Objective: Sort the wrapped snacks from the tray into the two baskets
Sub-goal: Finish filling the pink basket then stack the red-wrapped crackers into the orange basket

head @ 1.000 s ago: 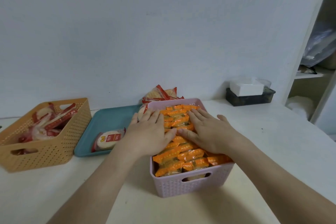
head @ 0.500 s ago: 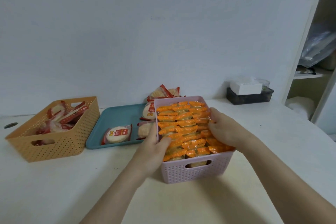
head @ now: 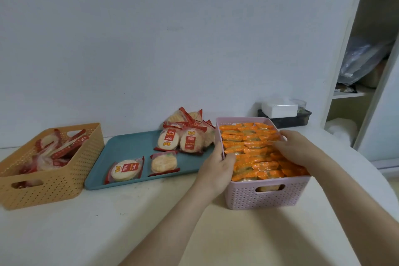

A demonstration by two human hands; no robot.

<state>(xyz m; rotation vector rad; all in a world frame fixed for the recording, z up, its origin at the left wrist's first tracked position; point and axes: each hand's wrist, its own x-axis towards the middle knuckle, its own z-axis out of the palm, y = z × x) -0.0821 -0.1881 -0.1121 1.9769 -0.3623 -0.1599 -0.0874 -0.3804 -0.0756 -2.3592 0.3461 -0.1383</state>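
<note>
Head view. The pink basket (head: 265, 198) stood on the counter (head: 108, 233), packed full with orange-wrapped snacks (head: 248, 147). The left hand (head: 216, 170) gripped its left wall, thumb hooked over the rim. The right hand (head: 300, 149) lay across the right rim, fingers (head: 275, 143) curled together over it onto the packets. Just left, the teal tray (head: 129, 149) carried red-wrapped snacks (head: 125, 169), two lying loose in front and a pile at the back. The orange basket (head: 54, 188), beside the tray, held more red-wrapped packets.
</note>
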